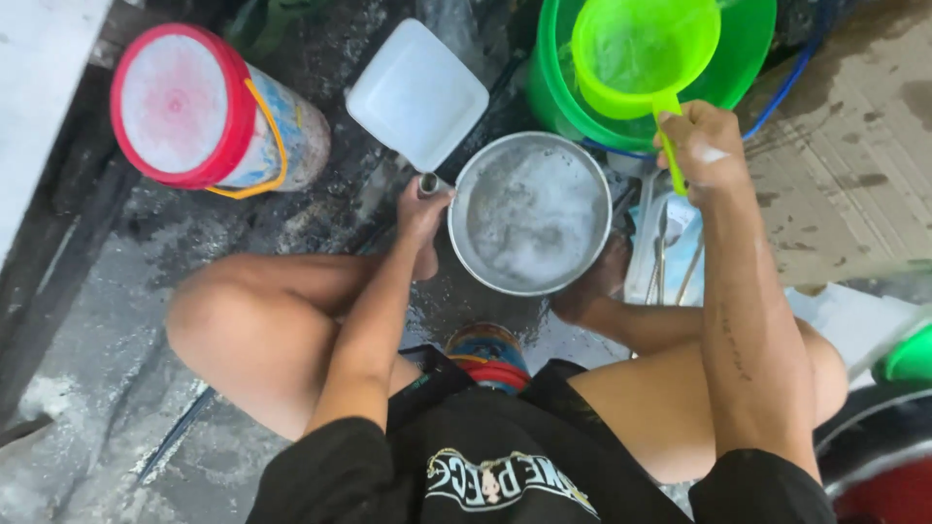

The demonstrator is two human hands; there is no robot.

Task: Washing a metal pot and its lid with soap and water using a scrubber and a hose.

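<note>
I squat over a round metal pan (530,213) with soapy, foamy water inside, standing on the wet ground between my feet. My left hand (419,212) grips the pan's short handle at its left rim. My right hand (701,144) holds the handle of a bright green plastic dipper (645,50), raised over a green basin (748,49) behind the pan.
A red-lidded plastic bucket (209,112) lies at the upper left. A white square lid (417,92) rests behind the pan. A tray with metal utensils (665,252) sits right of the pan. Wet cardboard (854,146) covers the right side.
</note>
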